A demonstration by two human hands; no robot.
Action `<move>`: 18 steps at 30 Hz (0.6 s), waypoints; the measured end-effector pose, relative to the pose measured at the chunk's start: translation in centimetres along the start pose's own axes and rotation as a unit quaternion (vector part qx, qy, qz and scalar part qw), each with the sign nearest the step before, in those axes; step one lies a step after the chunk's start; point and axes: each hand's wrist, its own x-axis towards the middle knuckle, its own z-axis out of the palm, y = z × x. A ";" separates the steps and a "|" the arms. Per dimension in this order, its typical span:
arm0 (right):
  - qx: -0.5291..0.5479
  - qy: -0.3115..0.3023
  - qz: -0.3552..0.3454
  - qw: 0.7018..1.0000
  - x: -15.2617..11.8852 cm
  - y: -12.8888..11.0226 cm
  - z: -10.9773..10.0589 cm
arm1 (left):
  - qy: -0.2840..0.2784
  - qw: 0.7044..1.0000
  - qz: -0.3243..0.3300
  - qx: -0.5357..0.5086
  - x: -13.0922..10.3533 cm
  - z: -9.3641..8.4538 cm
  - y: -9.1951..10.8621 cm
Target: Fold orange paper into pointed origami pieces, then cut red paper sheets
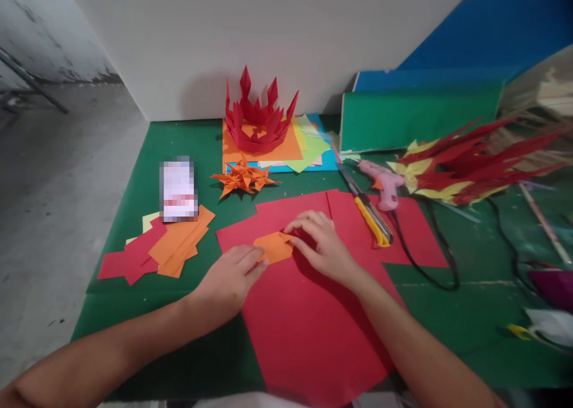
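A small piece of orange paper with folded corners lies over large red paper sheets. My left hand pinches its left end between thumb and fingers. At the upper right corner, the thumb and fingertips of my right hand close on a folded edge of the same paper. Beyond my hands sit several folded orange paper stars in a cluster. A red folded-paper crown stands behind them on a stack of coloured paper.
Left of the sheets lie cut orange paper strips, red strips and a blurred-out phone. A yellow utility knife and a pink glue gun with a black cord lie right. Red and yellow paper flowers rest farther right.
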 end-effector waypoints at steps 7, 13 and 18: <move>-0.090 -0.093 -0.162 0.978 -0.2 -2.2 0.4 | 0.019 1.000 -0.009 -0.019 0.4 -0.4 0.2; -0.144 -0.035 -0.142 0.979 -0.2 -1.1 -0.1 | 0.012 1.000 -0.022 -0.012 0.3 -0.8 0.7; -0.135 -0.010 -0.111 0.985 -0.3 -0.4 -1.0 | 0.018 0.999 -0.026 -0.037 0.5 -1.0 0.3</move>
